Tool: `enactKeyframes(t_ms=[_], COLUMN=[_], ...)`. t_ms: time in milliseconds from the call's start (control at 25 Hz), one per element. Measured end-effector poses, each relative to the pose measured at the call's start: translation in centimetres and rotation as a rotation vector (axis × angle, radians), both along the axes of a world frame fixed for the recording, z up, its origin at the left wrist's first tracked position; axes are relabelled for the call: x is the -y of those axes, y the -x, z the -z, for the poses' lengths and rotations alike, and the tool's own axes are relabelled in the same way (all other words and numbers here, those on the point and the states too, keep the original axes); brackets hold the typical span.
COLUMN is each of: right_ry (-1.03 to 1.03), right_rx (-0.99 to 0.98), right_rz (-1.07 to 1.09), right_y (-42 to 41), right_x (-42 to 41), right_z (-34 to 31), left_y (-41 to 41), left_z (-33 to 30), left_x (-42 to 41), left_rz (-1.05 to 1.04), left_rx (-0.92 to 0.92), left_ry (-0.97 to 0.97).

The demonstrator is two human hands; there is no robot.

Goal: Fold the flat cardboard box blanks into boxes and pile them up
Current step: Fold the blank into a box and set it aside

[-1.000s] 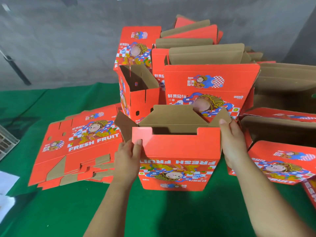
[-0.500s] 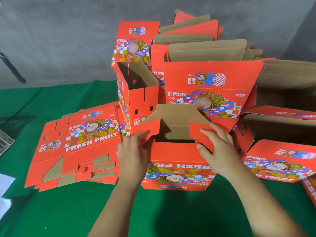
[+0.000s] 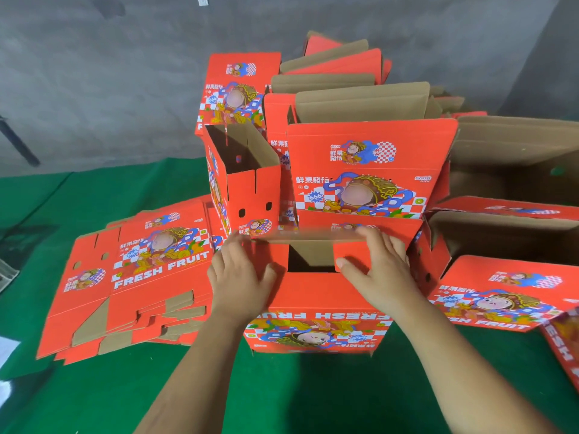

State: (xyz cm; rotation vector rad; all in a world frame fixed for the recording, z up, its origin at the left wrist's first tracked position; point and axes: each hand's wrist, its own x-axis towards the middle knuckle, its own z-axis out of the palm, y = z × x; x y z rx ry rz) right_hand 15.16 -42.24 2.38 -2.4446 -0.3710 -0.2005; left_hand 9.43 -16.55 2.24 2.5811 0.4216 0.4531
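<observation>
Two hands press on a red box [image 3: 316, 311] in the middle of the frame, low down. It stands on a green cloth [image 3: 94, 399] with a grey wall [image 3: 94, 73] behind it. The left hand [image 3: 239, 277] lies flat on a side flap with fingers straight and spread. The right hand [image 3: 380, 270] pushes the other flap down, fingers straight and close together. Flat boxes [image 3: 131, 283] lie in a pile at the left. Folded boxes [image 3: 369, 170] are stacked right behind, and brown cartons [image 3: 517, 145] sit at the right.
</observation>
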Motion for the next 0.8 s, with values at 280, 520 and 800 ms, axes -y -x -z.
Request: enactKeyframes(t_ms=[280,520,800], right_ry=[0.063,0.318,0.464], right_rx=[-0.277,-0.316,-0.272], right_rz=[0.001,0.133,0.172], right_y=[-0.4,-0.3,1.7], right_x=[0.1,-1.4,-1.5], right_z=[-0.4,-1.0,-1.1], left_y=[0.2,0.3,1.7], left_z=[-0.4,-0.3,-1.1], left_x=[-1.0,-0.3,0.1], left_rz=[0.151,-0.026,-0.115], left_rx=[-0.085,-0.248,-0.307], left_ry=[0.243,0.244,0.476])
